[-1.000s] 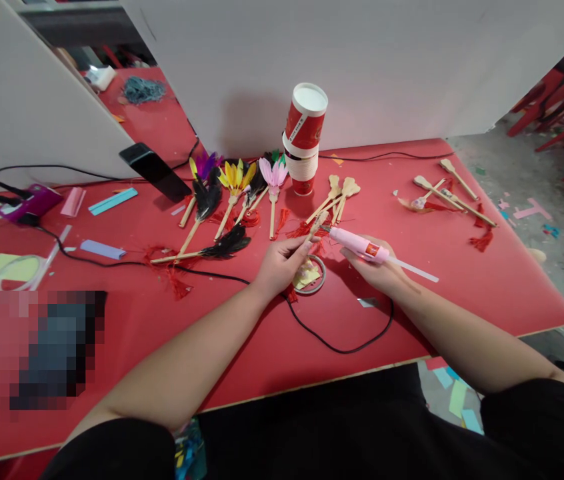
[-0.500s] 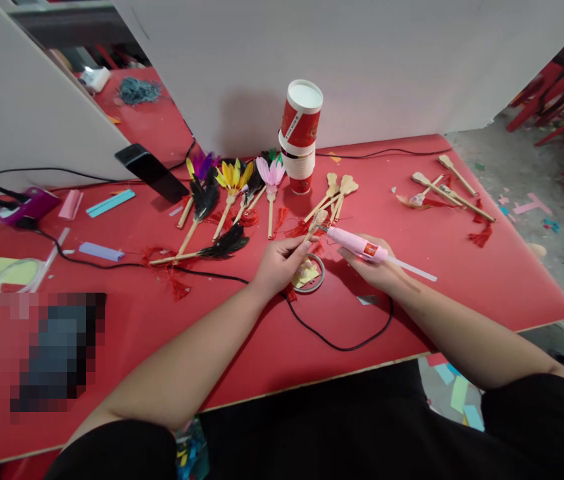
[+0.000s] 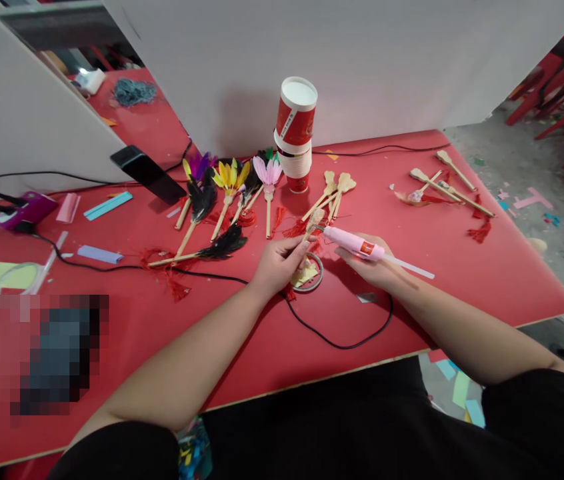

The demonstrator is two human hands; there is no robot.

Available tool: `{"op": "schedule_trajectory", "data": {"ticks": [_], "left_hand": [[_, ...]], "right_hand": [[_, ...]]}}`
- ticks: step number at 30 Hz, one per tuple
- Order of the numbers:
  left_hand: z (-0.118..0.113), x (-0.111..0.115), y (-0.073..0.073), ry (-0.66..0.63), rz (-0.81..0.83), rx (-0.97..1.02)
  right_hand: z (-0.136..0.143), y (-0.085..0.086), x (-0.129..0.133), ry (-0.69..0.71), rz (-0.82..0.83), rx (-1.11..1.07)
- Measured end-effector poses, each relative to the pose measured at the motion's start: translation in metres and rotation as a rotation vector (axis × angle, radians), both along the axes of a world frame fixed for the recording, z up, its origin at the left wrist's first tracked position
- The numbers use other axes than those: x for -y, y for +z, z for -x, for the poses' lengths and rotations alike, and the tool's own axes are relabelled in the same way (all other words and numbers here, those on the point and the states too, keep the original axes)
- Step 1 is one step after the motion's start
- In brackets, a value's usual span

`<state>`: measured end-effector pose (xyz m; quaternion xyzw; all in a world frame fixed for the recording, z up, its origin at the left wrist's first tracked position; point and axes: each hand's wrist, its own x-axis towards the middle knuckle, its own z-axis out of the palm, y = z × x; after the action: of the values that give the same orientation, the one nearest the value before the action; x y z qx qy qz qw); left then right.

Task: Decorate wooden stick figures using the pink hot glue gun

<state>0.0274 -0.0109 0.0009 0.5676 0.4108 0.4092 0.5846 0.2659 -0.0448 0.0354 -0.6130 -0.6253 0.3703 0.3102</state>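
Pinching wooden stick (image 3: 311,229) between closed thumb and fingers, left hand (image 3: 281,264) | right hand (image 3: 371,268): fingers curled round pink glue gun (image 3: 348,241) | nozzle (image 3: 319,228) near stick's head, contact unclear

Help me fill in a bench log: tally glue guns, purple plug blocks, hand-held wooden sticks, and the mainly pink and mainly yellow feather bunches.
Glue gun: 1, in the right hand
Wooden stick: 1, in the left hand
Purple plug block: 1
Pink feather bunch: 1
Yellow feather bunch: 1
Total: 5
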Motion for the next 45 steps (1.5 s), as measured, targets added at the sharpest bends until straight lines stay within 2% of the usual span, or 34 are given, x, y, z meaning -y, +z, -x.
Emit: {"op": "schedule_trajectory", "data": {"ticks": [8, 16, 31, 45], "left_hand": [[0.0001, -0.0013, -0.0004, -0.025, -0.008, 0.025], [-0.0003, -0.0015, 0.0003, -0.018, 0.039, 0.090], [0.0017, -0.0003, -0.0013, 0.043, 0.028, 0.013], [0.0028, -0.0026, 0.0007, 0.016, 0.014, -0.003]], "right_hand": [[0.0009, 0.0072, 0.0011, 0.110, -0.046, -0.038], [-0.0009, 0.0084, 0.0002, -0.062, 0.033, -0.073], [0.0020, 0.0079, 0.0008, -0.025, 0.010, -0.039], [0.0022, 0.0051, 0.0016, -0.013, 0.015, -0.023]]}}
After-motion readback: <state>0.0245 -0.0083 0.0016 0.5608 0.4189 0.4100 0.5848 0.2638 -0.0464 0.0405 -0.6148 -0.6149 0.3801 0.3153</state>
